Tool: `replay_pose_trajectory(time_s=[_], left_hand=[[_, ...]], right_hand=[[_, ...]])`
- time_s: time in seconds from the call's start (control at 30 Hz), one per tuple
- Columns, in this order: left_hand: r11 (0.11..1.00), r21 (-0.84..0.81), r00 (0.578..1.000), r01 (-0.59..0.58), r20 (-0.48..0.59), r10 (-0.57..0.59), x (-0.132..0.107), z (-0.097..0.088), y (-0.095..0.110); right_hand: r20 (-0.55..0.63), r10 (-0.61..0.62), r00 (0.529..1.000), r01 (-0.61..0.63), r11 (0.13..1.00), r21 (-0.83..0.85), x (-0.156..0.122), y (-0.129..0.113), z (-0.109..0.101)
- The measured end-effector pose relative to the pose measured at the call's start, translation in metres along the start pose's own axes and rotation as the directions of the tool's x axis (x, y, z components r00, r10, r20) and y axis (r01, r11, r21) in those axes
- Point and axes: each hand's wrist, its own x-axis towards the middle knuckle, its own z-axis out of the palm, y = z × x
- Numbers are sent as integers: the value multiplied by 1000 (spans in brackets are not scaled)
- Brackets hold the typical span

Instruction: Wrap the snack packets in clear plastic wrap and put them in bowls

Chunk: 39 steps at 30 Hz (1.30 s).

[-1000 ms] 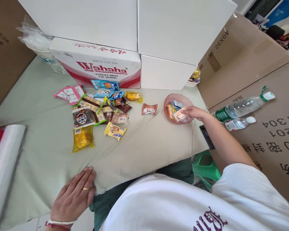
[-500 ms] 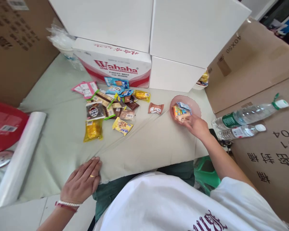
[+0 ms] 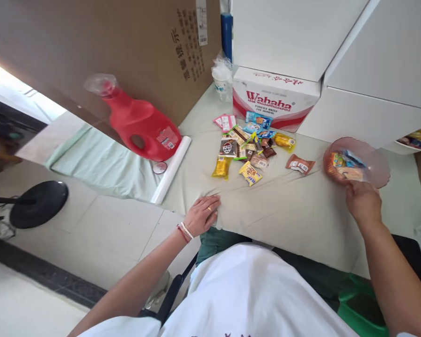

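My left hand (image 3: 201, 215) lies flat on the table's near edge, fingers stretched out and holding nothing. At the right, my right hand (image 3: 364, 201) is closed on the near rim of a clear pink bowl (image 3: 381, 171), its fingertips partly hidden. Inside the bowl are several wrapped snacks (image 3: 352, 159), orange, blue and pale. A brown snack packet (image 3: 300, 164) lies left of the bowl. Further left is a loose pile of snacks, with a yellow biscuit packet (image 3: 250, 173), a yellow-wrapped snack (image 3: 221, 167), a black packet (image 3: 228, 147) and pink packets (image 3: 226, 122).
Behind the pile stand a Wahaha carton (image 3: 277, 100) and white boxes (image 3: 379, 61). A red detergent jug (image 3: 145, 124), a white plastic roll (image 3: 171, 169) and a paper cup (image 3: 222, 84) are to the left. A white bowl of snacks (image 3: 410, 146) sits at the far right.
The view has swung left, bringing the whole red jug and the floor into sight. My right hand has gone from the snacks in the bowl to its near rim. My left hand stays flat.
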Motion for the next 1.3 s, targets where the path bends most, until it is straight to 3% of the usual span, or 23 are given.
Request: replay_pose_trajectory(time_s=[0.07,0.1,0.13,0.17,0.2,0.27,0.3,0.37,0.5,0.63,0.8,0.93,1.03,1.1,1.2,1.3], left_hand=[[993,-38,990,110,-79,-113,0,-11,-2],[980,-34,968,198,-153,-201,0,-17,-7],[947,-22,919,321,-236,-317,0,-25,-15],[881,-11,837,474,-306,-454,1,-33,-26],[774,-6,721,633,-361,-592,2,-43,-39],[483,-1,454,875,-344,-822,5,-62,-69],[418,2,396,908,-325,-859,7,-71,-84],[358,10,349,933,-252,-903,12,-86,-109],[339,40,340,940,-32,-940,21,-93,-135],[356,57,355,933,31,-934,27,-86,-132],[368,15,369,930,-18,-929,28,-85,-109],[428,-47,425,903,-58,-903,12,-85,-66],[476,-167,481,863,-12,-877,3,-77,-22],[446,-416,512,792,55,-857,6,-67,9],[309,-678,561,667,184,-807,23,-51,51],[181,-784,619,594,301,-725,45,-37,86]], right_hand=[[-15,0,1000,1,998,68,6,-9,-2],[-29,0,1000,3,996,94,5,-15,-3],[-40,-2,999,6,993,116,2,-21,-3],[-47,-4,999,11,991,133,-3,-26,-3],[-49,-11,999,18,989,146,-10,-31,-2],[-49,-46,998,53,986,159,-28,-37,4],[-65,-75,995,84,984,159,-37,-38,9],[-152,-130,980,153,977,150,-57,-35,19],[-282,-162,946,208,968,140,-98,-23,38],[-328,-87,941,144,978,154,-132,-13,43],[-367,-15,930,87,979,182,-151,-8,34],[-369,116,922,8,948,318,-159,-23,28],[-234,332,914,-128,783,609,-163,-51,30],[-85,389,917,-184,603,776,-162,-77,34],[97,221,970,-182,407,895,-152,-117,41],[189,7,982,-185,251,950,-136,-153,45]])
